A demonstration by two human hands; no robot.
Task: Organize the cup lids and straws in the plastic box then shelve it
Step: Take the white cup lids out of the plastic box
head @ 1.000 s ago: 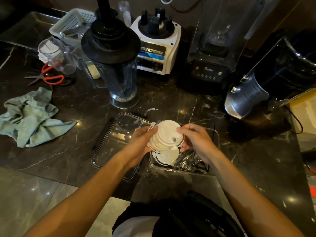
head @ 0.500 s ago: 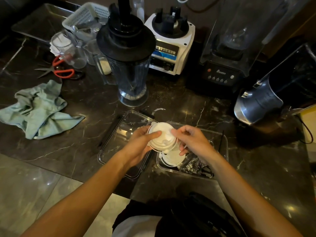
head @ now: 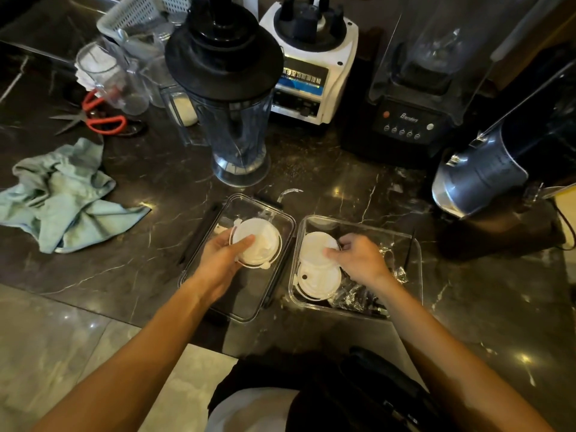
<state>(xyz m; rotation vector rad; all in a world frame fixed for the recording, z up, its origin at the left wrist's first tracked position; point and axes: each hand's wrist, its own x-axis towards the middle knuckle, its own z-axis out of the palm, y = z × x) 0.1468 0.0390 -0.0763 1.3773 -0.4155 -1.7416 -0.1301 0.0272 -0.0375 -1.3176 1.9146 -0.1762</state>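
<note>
A clear plastic box sits on the dark marble counter in front of me. Its clear lid lies flat just to its left. My left hand holds a stack of white cup lids over that box lid. My right hand is inside the box, fingers pinching the edge of a white cup lid. Another white cup lid lies below it in the box. Wrapped black straws fill the box's right side, partly hidden by my right wrist.
A blender jar with a black lid stands just behind the box lid. A white blender base, a black blender and a dark jug line the back. A blue cloth, red scissors and clear cups lie at left.
My hands have separated. The left carried the stack of cup lids left over the box lid, while the right dropped into the box onto a cup lid.
</note>
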